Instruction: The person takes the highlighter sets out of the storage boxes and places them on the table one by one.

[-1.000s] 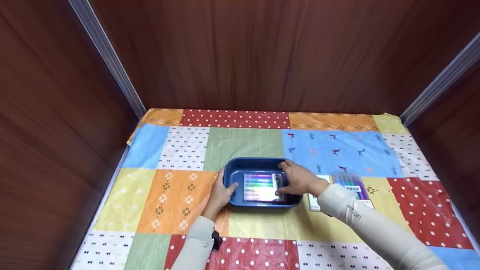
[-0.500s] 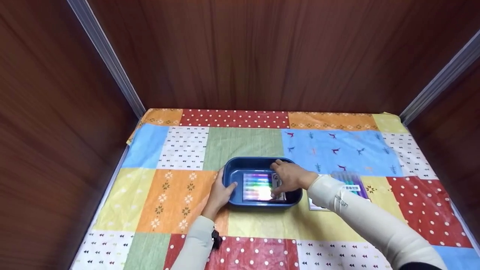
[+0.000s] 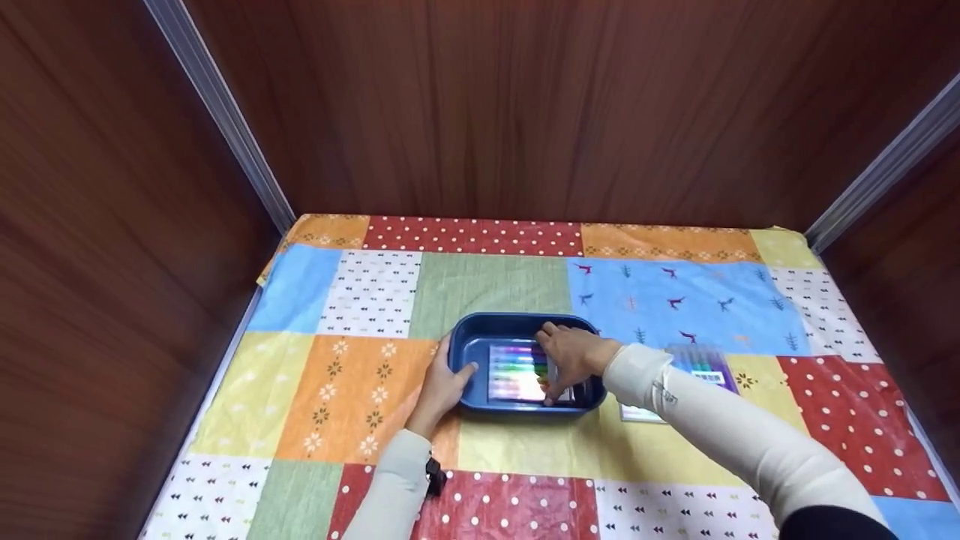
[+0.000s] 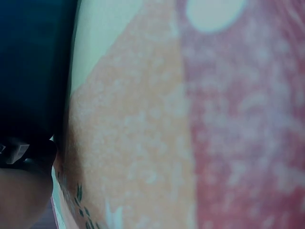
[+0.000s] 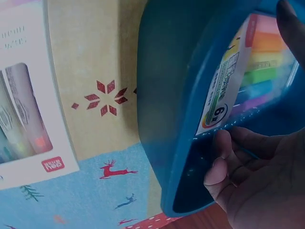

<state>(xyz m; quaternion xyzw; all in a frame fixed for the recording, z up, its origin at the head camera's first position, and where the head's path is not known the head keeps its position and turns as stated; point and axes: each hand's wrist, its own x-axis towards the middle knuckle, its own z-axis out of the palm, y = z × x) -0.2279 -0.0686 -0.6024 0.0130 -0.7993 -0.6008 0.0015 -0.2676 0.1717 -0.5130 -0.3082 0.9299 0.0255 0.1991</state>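
A dark blue oval-cornered plastic basin (image 3: 474,351) stands on the patchwork tablecloth, a flat pack of colourful highlighters (image 3: 517,373) lying inside it. My left hand (image 3: 441,386) holds the basin's left wall, thumb over the rim and fingers outside. In the left wrist view only part of that hand (image 4: 24,195) shows beside the basin's dark side (image 4: 33,67). Reaching into the basin, my right hand (image 3: 574,356) grips the pack's right end, thumb at the near edge and fingers at the far edge. The right wrist view shows its curled fingers by the pack (image 5: 259,71).
Right of the basin lies a white-framed box of markers (image 3: 641,414), partly hidden by the right sleeve; its printed front (image 5: 28,95) shows in the right wrist view. A clear pack of purple-toned pens (image 3: 705,367) lies beside it. Wood panels (image 3: 495,112) enclose the table.
My right hand has moved slightly left over the pack inside the basin, covering more of its right end. The left hand keeps its hold on the basin; the pack has hardly moved.
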